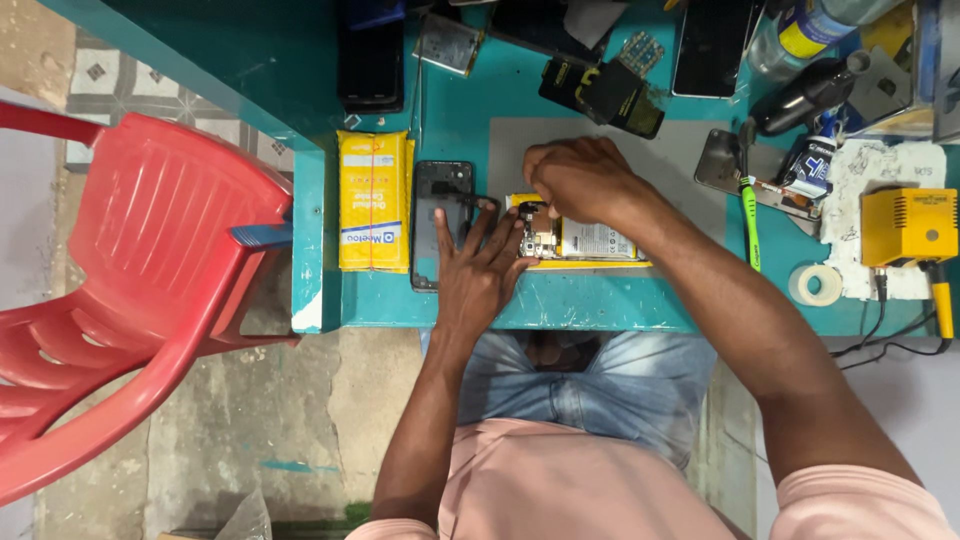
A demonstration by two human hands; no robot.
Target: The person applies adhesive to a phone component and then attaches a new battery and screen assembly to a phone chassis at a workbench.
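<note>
An opened phone (590,240) with its back off lies on a grey mat (680,160) on the teal table (560,300); its battery and circuit board show. My left hand (480,265) lies flat, fingers spread, pressing the phone's left end. My right hand (575,180) is closed above the board, fingers pinched around a small tool whose tip I cannot make out. A dark phone back cover (440,215) rests just left of my left hand.
A yellow packet (373,200) lies at the table's left end. Further right are a green-handled tool (750,215), a tape roll (815,284), a yellow soldering station (908,225), bottles (810,95) and several phones at the back. A red plastic chair (130,290) stands left.
</note>
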